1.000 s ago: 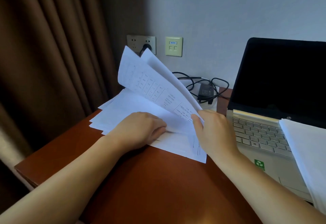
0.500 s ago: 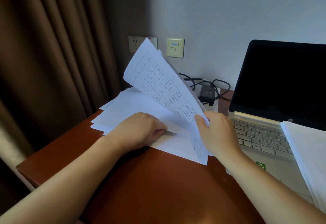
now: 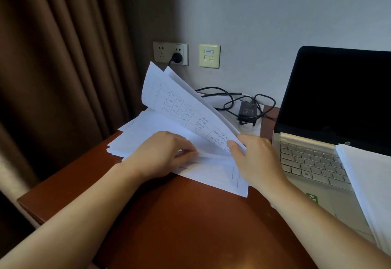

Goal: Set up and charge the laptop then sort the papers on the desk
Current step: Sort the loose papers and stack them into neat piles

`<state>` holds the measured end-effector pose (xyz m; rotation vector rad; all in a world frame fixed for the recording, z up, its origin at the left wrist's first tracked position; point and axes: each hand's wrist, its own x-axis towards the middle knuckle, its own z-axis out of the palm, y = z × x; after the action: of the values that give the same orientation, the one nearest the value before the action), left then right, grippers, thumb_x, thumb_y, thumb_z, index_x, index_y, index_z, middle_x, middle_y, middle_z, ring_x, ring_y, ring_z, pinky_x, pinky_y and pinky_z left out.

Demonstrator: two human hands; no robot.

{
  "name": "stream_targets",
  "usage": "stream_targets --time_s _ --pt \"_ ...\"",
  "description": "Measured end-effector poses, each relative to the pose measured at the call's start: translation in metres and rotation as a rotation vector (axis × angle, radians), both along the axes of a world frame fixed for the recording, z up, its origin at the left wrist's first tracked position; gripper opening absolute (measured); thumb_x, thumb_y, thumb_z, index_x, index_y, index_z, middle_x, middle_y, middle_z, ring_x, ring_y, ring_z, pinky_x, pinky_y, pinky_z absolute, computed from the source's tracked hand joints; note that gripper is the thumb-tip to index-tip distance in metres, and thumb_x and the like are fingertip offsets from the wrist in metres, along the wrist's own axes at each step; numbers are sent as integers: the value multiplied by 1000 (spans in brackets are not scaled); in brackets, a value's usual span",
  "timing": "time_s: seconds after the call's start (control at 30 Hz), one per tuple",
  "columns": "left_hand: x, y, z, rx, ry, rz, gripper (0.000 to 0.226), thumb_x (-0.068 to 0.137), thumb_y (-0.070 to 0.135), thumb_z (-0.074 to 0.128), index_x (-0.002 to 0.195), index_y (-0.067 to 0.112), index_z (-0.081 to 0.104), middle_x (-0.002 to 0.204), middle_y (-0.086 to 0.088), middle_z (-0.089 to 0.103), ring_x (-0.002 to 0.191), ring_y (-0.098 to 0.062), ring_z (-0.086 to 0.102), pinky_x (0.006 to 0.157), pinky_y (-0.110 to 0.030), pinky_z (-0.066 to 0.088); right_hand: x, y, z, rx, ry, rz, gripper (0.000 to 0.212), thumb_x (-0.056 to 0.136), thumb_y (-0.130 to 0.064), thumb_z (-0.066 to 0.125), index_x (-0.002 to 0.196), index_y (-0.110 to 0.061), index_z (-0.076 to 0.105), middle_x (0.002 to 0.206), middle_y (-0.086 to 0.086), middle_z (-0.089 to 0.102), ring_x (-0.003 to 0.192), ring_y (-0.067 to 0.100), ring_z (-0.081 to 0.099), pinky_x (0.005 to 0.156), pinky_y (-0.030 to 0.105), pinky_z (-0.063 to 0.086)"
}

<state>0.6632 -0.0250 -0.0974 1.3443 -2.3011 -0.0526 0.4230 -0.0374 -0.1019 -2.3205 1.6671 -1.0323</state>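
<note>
on the brown surface (image 3: 179,226) beside the open laptop (image 3: 313,163), the right grip (image 3: 256,160) pinches the lifted sheets (image 3: 179,103) at their corner while the left grip (image 3: 165,154), fingers curled, holds down the paper pile (image 3: 148,127).

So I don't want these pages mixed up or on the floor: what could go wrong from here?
The lifted sheets hang from the right hand in a grip at one corner only; a slip could drop them back out of order. The desk stack under the left hand is fanned and juts past the far edge of the desk beside the curtain, so sheets could slide off. The other paper pile lies on the laptop keyboard and may slip off.
</note>
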Motion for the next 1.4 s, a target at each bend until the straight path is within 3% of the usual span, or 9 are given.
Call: stream_targets --time_s 0.2,0.37,0.5,0.63,0.7,0.83,1.03,1.23,1.4 --pt "-1 -2 -2 -296 1 68 26 93 37 61 92 20 80 87 5 77 72 -20 71 62 -38 58 2 2 1 32 -6 112 47 99 -34 52 58 -18 33 53 -2 32 50 18 32 48 32 23" --pt "-7 3 2 -388 2 94 17 91 26 68 95 16 80 93 -1 78 77 -25 74 69 -35 61 6 8 2 28 85 176 31 92 -55 52 84 -29 65 79 -9 60 75 11 55 64 32 48" --pt "-7 -1 2 -515 -34 78 25 96 33 59 97 16 78 100 0 76 89 -25 71 80 -35 52 5 4 -1 -27 160 110 40 97 -41 53 63 -25 39 63 -3 43 64 20 47 51 27 31" --pt "-8 0 5 -657 -72 31 17 91 31 74 100 17 76 98 -2 68 96 -25 57 80 -36 42 -1 -2 -2 13 25 -7 52 95 -32 59 57 -18 27 50 -1 27 51 24 30 48 32 19" --pt "-7 1 2 -493 -95 -33 25 91 44 71 95 20 77 93 2 68 88 -21 58 75 -35 48 -2 -6 -3 31 -25 -35 51 94 -32 60 58 -15 29 51 1 27 53 24 27 49 32 19" --pt "-4 0 -2 27 -197 39 61 86 73 40 107 29 75 115 12 70 108 -11 60 90 -35 51 -4 -8 -5 29 -58 -47 45 93 -30 60 59 -9 39 52 2 31 54 25 30 49 32 21" --pt "-6 -1 -4 12 -239 54 40 90 46 39 95 23 72 99 4 72 90 -19 65 79 -39 53 -4 -8 -6 20 -83 -47 46 93 -31 59 58 -12 37 49 -1 29 53 25 31 49 30 21" --pt "-3 3 3 75 -206 25 53 87 68 39 102 29 72 102 8 72 92 -13 65 82 -37 53 -5 -10 -9 21 -77 -37 43 94 -33 58 62 -8 45 50 2 34 50 24 30 49 29 21" --pt "-8 1 -4 -31 -225 19 37 92 44 41 100 29 74 101 7 73 89 -16 67 76 -38 56 -5 -8 -9 14 -81 -18 48 95 -34 58 59 -14 33 51 -2 27 51 21 26 50 30 20"
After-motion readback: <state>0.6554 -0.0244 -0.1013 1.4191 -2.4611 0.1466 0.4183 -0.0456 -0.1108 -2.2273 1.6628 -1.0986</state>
